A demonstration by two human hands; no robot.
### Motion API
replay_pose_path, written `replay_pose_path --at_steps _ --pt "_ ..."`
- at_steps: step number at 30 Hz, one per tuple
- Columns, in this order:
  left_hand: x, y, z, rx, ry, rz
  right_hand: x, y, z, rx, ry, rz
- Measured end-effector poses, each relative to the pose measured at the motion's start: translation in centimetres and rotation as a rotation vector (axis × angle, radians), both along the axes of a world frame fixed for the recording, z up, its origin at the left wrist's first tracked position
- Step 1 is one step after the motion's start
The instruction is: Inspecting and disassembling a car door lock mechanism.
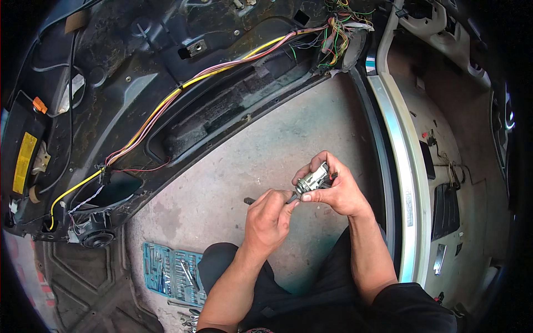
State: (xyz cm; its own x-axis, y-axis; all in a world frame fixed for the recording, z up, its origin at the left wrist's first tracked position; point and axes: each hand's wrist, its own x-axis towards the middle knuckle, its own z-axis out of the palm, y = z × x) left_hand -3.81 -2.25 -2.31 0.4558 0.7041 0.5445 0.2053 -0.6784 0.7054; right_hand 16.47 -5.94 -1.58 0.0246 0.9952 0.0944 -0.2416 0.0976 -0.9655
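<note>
Over the floor between my knees, my right hand (341, 188) grips a small silver metal part (315, 178) that looks like a lock cylinder, with a round collar at its near-left end. Thumb and fingers wrap its sides, so some of it is hidden. My left hand (269, 216) is closed in a pinch on a slim dark tool (292, 197), whose tip lies against or close beside the collar. Beyond the left knuckles a dark end (250, 201) shows; whether it belongs to the same tool I cannot tell.
A stripped car door (127, 105) with yellow and pink wires (183, 86) spans the far left, a speaker (97, 237) at its lower corner. A blue socket set case (173, 272) lies by my left knee. The car's sill (402, 166) runs along the right.
</note>
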Motion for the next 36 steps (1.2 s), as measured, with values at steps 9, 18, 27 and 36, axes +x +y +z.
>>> replay_pose_path --at_steps 9,18,27,36 --pt "-0.6 -0.1 0.7 -0.086 0.008 -0.011 -0.6 0.2 -0.3 0.009 0.055 0.023" --pt "-0.8 -1.1 0.7 -0.720 -0.120 -0.024 -0.8 0.0 0.1 -0.043 0.043 0.011" --pt "-0.3 0.0 0.7 0.341 0.137 0.031 -0.6 -0.1 -0.1 -0.028 0.002 0.027" --pt "-0.6 0.0 0.6 -0.408 -0.108 -0.088 -0.5 0.1 -0.2 -0.016 -0.018 0.025"
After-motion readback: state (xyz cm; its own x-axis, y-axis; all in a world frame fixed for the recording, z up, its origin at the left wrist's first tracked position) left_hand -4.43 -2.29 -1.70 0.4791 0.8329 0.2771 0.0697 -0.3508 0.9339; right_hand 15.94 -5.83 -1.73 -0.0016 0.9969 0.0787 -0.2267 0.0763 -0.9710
